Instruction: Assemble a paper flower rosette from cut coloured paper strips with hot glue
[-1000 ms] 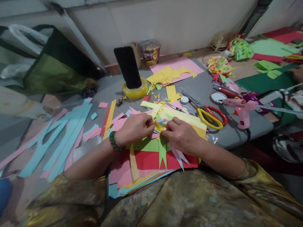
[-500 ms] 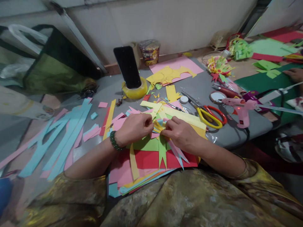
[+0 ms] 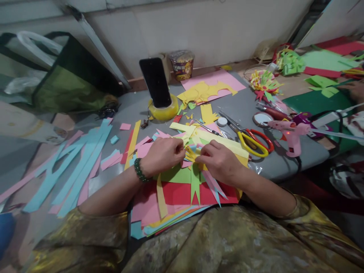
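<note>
Between my two hands is a yellow fringed paper piece (image 3: 192, 153), with cut paper strips around it. My left hand (image 3: 167, 151), wearing a dark green bead bracelet (image 3: 139, 170), is closed in a pinch at its left side. My right hand (image 3: 217, 157) pinches its right side with bent fingers. Below hang a green paper strip with a notched end (image 3: 195, 185) and pink and blue strips (image 3: 213, 185). Under them lies a stack of coloured paper sheets (image 3: 176, 193), red and green on top. The fingertips partly hide the yellow piece.
Scissors with yellow and red handles (image 3: 253, 142) and a pink glue gun (image 3: 292, 136) lie to the right. Behind my hands, a phone (image 3: 156, 81) leans in a yellow tape roll (image 3: 165, 110). Blue paper strips (image 3: 76, 163) spread leftward. Another person's hand (image 3: 354, 91) shows at far right.
My right hand has shifted very slightly right and its fingers have moved a little on the yellow paper. The left hand stays in nearly the same place. The whole view has tilted slightly.
</note>
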{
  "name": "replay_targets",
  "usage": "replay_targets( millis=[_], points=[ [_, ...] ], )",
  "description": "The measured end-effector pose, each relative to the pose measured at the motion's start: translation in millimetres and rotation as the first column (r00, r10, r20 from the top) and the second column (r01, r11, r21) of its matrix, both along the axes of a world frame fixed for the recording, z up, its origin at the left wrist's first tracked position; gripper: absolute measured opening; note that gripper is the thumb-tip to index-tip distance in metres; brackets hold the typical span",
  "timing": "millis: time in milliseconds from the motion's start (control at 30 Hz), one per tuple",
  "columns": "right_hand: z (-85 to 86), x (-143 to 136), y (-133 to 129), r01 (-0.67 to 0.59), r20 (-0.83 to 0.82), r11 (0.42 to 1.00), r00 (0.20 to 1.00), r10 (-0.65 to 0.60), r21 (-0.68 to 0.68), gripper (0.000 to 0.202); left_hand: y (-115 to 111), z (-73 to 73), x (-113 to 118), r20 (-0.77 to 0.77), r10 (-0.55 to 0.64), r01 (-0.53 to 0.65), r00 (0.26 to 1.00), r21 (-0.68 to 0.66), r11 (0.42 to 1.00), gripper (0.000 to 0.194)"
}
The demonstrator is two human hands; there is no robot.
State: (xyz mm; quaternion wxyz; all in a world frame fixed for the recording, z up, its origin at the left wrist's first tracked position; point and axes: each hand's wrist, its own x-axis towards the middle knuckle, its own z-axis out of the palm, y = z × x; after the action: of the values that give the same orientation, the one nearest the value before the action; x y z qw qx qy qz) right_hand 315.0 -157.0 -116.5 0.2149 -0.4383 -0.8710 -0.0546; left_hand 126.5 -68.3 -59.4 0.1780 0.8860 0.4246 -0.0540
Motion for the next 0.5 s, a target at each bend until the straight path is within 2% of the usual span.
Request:
replay_targets(
  millis=[133,267,400,500],
  points=[
    [1.0,-3,0,0.025,0.090,0.998,0.996,-0.020,-0.049,0.020,-1,0.0,0,-0.014,-0.014,0.014,1.000,0.011,1.000,0.018],
    [1.6,-4,0,0.029,0.136,1.000,0.990,-0.028,-0.007,0.016,-2,4.2,-2,-0.050,-0.017,0.021,0.999,0.088,0.996,0.015],
    [0.7,-4,0,0.022,0.111,1.000,0.994,-0.023,0.009,0.018,-9,8.5,-5,0.017,-0.040,0.036,0.999,0.212,0.977,0.021],
    [0.5,-3,1,0.006,0.055,0.999,0.998,-0.009,0.045,0.020,-15,8.1,-5,0.033,-0.102,0.091,0.994,0.241,0.966,0.020]
  ],
)
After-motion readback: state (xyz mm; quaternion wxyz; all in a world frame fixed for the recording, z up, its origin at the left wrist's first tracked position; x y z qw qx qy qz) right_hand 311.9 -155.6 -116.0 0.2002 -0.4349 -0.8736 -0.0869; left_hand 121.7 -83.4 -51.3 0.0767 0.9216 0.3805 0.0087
